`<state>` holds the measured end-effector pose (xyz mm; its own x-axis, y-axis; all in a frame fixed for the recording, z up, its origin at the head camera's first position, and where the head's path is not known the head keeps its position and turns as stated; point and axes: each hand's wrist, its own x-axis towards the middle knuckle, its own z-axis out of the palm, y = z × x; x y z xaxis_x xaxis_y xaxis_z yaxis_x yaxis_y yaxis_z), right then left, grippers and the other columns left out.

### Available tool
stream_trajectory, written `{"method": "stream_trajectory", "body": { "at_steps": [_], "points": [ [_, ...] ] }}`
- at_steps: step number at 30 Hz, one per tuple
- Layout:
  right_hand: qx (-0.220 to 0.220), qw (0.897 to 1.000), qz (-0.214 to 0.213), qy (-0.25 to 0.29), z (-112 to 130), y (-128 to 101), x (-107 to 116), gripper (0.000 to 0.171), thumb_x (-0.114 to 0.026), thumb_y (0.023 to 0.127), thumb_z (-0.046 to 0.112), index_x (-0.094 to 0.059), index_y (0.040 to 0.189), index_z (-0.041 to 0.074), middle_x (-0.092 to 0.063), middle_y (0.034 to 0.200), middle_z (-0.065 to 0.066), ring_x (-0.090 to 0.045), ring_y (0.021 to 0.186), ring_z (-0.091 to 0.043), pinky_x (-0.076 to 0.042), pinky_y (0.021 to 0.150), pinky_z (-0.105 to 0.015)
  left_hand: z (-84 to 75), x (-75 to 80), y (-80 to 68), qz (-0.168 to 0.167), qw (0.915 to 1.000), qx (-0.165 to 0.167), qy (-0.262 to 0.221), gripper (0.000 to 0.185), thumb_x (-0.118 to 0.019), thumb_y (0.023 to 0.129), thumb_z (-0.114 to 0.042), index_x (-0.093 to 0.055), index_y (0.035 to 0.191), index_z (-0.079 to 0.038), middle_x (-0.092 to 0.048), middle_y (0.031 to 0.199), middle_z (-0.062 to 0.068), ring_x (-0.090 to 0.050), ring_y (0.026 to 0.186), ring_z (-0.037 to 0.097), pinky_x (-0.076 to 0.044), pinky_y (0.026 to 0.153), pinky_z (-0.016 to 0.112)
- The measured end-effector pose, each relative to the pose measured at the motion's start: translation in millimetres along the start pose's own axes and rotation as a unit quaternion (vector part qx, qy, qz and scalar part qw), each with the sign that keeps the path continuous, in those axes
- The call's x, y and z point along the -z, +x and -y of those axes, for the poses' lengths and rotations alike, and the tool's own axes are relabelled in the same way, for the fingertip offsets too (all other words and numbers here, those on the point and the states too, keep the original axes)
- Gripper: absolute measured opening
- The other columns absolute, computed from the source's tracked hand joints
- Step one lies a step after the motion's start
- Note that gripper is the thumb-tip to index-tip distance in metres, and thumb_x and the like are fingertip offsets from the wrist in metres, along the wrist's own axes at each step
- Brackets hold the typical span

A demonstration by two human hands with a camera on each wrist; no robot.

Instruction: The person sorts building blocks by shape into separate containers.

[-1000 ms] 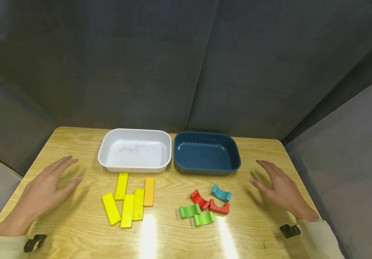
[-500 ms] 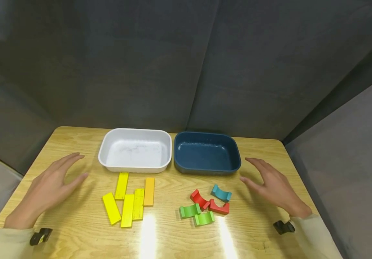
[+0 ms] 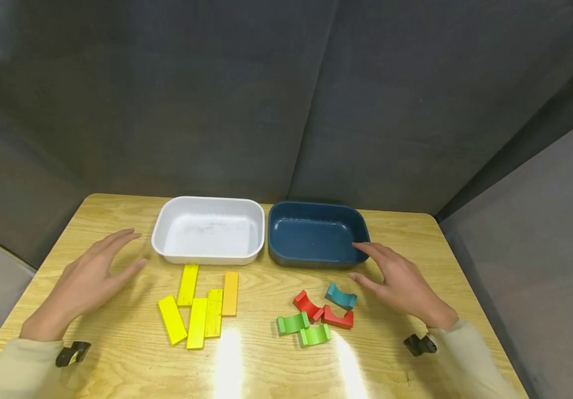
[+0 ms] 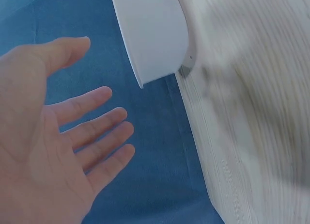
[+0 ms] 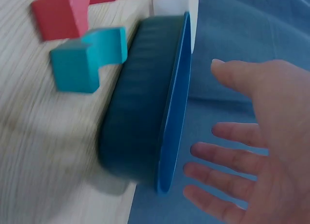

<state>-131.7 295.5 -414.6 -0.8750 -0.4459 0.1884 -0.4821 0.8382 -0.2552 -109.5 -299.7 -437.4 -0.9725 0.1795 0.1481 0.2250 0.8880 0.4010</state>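
My left hand [image 3: 89, 274] hovers open above the table, left of the white tray [image 3: 167, 224] and the yellow planks [image 3: 198, 306]. In the left wrist view its fingers [image 4: 92, 136] are spread and hold nothing, with the white tray [image 4: 152, 35] ahead. My right hand [image 3: 396, 280] hovers open, fingers near the dark blue tray [image 3: 276, 256], just right of the teal arch block [image 3: 340, 296]. The right wrist view shows the spread fingers [image 5: 227, 156], the blue tray [image 5: 145, 107] and the teal block [image 5: 87, 59]. Red arch blocks [image 3: 322, 313] and green arch blocks [image 3: 302, 329] lie close by.
The wooden table [image 3: 406, 233] ends at dark grey padded walls behind and to the right. An orange plank [image 3: 230, 293] lies beside the yellow ones. Both trays hold nothing. Black wrist mounts [image 3: 418, 344] show at my sleeves.
Both hands have moved inward and forward. The right hand has come left to the blue tray's corner and the teal block. The left hand has drifted toward the white tray. No block has moved.
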Motion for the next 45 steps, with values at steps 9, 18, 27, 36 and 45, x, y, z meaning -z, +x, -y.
{"method": "stream_trajectory", "body": {
  "at_steps": [9, 18, 27, 36, 45],
  "points": [
    [0.06, 0.998, 0.026, -0.001, 26, 26, -3, 0.071, -0.077, 0.098, 0.051, -0.058, 0.154, 0.012, -0.061, 0.15, -0.013, -0.071, 0.116, -0.032, -0.06, 0.096, -0.056, -8.0, -3.0, 8.2, 0.009, 0.9999, -0.002, -0.009, 0.073, -0.068, 0.103, -0.052, -0.047, 0.161, -0.013, -0.045, 0.165, 0.021, -0.045, 0.145, 0.053, -0.044, 0.098, 0.08],
    [0.107, 0.993, 0.048, 0.015, 55, 43, -13, 0.069, -0.078, 0.098, 0.047, -0.058, 0.154, 0.013, -0.062, 0.15, -0.012, -0.067, 0.127, -0.035, -0.059, 0.101, -0.056, -14.7, -4.5, 17.7, 0.009, 0.9998, -0.01, -0.015, 0.073, -0.068, 0.103, -0.053, -0.048, 0.162, -0.014, -0.045, 0.165, 0.019, -0.045, 0.146, 0.052, -0.043, 0.099, 0.082],
    [0.135, 0.988, 0.073, 0.029, 79, 57, -23, 0.066, -0.076, 0.1, 0.049, -0.058, 0.155, 0.016, -0.06, 0.153, -0.01, -0.062, 0.135, -0.032, -0.054, 0.109, -0.054, -18.9, -6.1, 25.2, 0.01, 0.9997, -0.02, -0.011, 0.07, -0.068, 0.103, -0.053, -0.049, 0.16, -0.017, -0.046, 0.165, 0.016, -0.046, 0.145, 0.048, -0.047, 0.094, 0.08],
    [0.168, 0.982, 0.081, 0.04, 98, 65, -35, 0.064, -0.072, 0.103, 0.047, -0.056, 0.155, 0.015, -0.06, 0.153, -0.006, -0.062, 0.135, -0.026, -0.052, 0.112, -0.05, -22.7, -7.2, 37.4, 0.037, 0.9975, -0.013, -0.058, 0.079, -0.065, 0.104, -0.056, -0.042, 0.164, -0.011, -0.038, 0.169, 0.021, -0.036, 0.152, 0.05, -0.033, 0.115, 0.076],
    [0.17, 0.978, 0.108, 0.053, 116, 70, -45, 0.064, -0.069, 0.104, 0.049, -0.054, 0.157, 0.015, -0.058, 0.154, -0.005, -0.06, 0.136, -0.025, -0.053, 0.112, -0.049, -23.6, -12.9, 46.5, 0.058, 0.9971, 0.001, -0.051, 0.086, -0.065, 0.103, -0.058, -0.035, 0.167, -0.009, -0.031, 0.173, 0.021, -0.03, 0.156, 0.048, -0.028, 0.121, 0.073]
  ]
}}
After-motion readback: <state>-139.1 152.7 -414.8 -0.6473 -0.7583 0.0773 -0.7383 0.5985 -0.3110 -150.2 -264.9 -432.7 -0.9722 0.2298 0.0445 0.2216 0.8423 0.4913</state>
